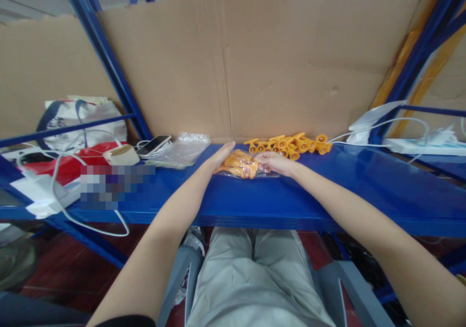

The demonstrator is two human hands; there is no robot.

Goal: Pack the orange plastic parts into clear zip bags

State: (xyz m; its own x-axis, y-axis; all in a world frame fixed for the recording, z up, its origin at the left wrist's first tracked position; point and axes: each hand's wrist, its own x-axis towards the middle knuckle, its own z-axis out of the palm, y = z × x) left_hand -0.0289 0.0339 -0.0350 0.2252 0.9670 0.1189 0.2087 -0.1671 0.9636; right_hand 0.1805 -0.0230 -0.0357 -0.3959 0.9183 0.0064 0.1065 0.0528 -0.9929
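Note:
A clear plastic bag [241,166] with several orange plastic pieces inside lies on the blue shelf in front of me. At its left end rests my left hand [221,156], its visible fingers stretched out along the bag's side and not wrapped round it. My right hand [272,163] has its fingers pinched together on the bag's right end. Just behind and to the right, a cluster of loose orange funnel-ended pieces [291,145] lies against the cardboard. Their exact kind cannot be made out.
Flat clear bags [184,151] lie left of my hands, beside a phone [155,145]. Further left are a white charger [122,155], tangled cables, a power strip and a cloth bag [87,121]. Cardboard [291,60] closes the back; blue posts [105,57] flank the shelf.

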